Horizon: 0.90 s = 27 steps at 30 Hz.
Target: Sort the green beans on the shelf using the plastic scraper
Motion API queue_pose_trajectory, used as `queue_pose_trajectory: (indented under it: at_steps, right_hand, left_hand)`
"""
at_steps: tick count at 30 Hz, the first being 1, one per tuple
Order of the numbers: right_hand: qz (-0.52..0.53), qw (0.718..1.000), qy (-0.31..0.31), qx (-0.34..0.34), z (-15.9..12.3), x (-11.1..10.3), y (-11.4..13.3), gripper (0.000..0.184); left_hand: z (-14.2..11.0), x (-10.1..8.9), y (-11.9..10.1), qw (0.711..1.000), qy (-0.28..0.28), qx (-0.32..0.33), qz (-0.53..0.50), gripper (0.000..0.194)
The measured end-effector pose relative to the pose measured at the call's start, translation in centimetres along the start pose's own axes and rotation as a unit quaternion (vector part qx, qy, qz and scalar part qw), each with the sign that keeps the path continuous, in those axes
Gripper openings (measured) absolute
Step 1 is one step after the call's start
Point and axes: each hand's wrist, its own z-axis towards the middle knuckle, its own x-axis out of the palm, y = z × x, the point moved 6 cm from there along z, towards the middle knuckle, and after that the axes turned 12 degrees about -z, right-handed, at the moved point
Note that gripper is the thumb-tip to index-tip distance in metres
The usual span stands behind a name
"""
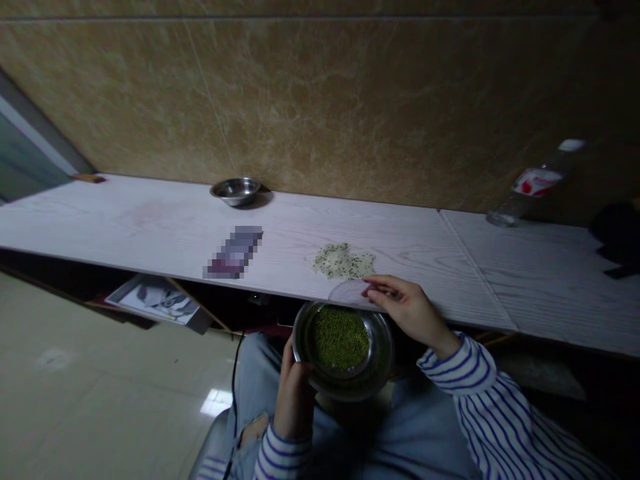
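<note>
My left hand (295, 387) grips the left rim of a metal bowl (383, 373), fingers outside and thumb near the rim. Inside the bowl lie many small green beans (341, 339), like mung beans. The bowl is over my lap, just below the table's front edge. Between the thumb and fingers of my right hand (397, 300) is a clear half-round plastic piece (345, 292), which looks like a protractor, at the table edge above the bowl. Right behind it, a spread pile of white grains mixed with green beans (343, 261) rests on the table.
A small metal bowl (236, 191) stands against the wall. A blurred-out flat object (235, 253) lies left of the grains. At the right is a clear bottle (535, 183) with a white cap. Papers sit in an open drawer (155, 300) under the white table (140, 213).
</note>
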Motion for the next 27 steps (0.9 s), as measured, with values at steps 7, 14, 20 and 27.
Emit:
queue_pose_trajectory:
  at_steps: [7,14,20,27]
  right_hand:
    - [0.011,0.997,-0.078,0.016,-1.0,-3.9,-0.6,0.033]
    - [0.021,0.994,-0.105,0.037,-1.9,-5.0,-1.6,0.037]
    - [0.026,0.989,-0.138,0.053,-1.5,-5.9,-3.0,0.043]
    - [0.038,0.987,-0.140,0.075,-0.8,-5.4,-4.5,0.046]
  left_hand:
    - [-0.5,-2.7,0.5,1.000,-0.027,0.005,-0.013,0.052]
    - [-0.6,-3.0,0.7,1.000,-0.029,0.012,0.004,0.054]
    - [-0.6,-2.9,1.4,0.999,-0.013,-0.008,-0.033,0.056]
    - [-0.7,-2.8,2.6,0.998,0.005,-0.068,-0.006,0.067]
